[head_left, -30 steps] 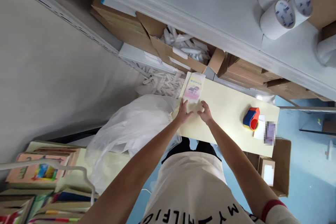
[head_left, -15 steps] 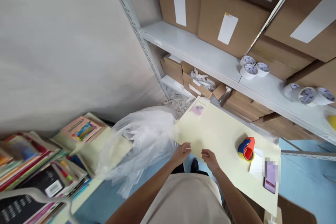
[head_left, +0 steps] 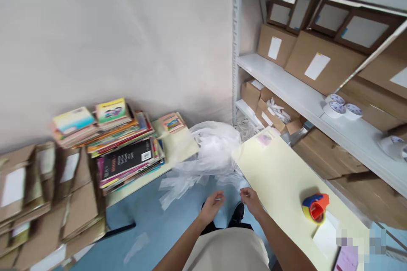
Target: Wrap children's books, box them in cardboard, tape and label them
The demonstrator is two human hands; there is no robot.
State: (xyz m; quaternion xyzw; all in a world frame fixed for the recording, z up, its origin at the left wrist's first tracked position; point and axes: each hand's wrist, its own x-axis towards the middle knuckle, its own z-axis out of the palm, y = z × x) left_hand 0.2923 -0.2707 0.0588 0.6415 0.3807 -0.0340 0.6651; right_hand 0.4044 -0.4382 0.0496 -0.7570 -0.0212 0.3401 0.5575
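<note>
My left hand (head_left: 212, 205) and my right hand (head_left: 251, 199) hover close together off the near left edge of a pale yellow table (head_left: 280, 178), above the blue floor. The fingers of both are pinched, each with a small white sliver at the fingertips that is too small to name. A pink and yellow packet (head_left: 265, 139) lies at the table's far end, away from both hands. A heap of clear plastic bags (head_left: 213, 152) sits just beyond my left hand.
A red, blue and yellow tape dispenser (head_left: 314, 207) and white paper (head_left: 327, 237) lie on the table to my right. Stacked books (head_left: 124, 152) and flat cardboard boxes (head_left: 47, 203) stand at left. Metal shelves (head_left: 286, 89) at right hold cartons and tape rolls (head_left: 338, 108).
Both hands let go of the packet at the table's far end and drew back off the near edge. The view swung up and to the left, showing the books and boxes.
</note>
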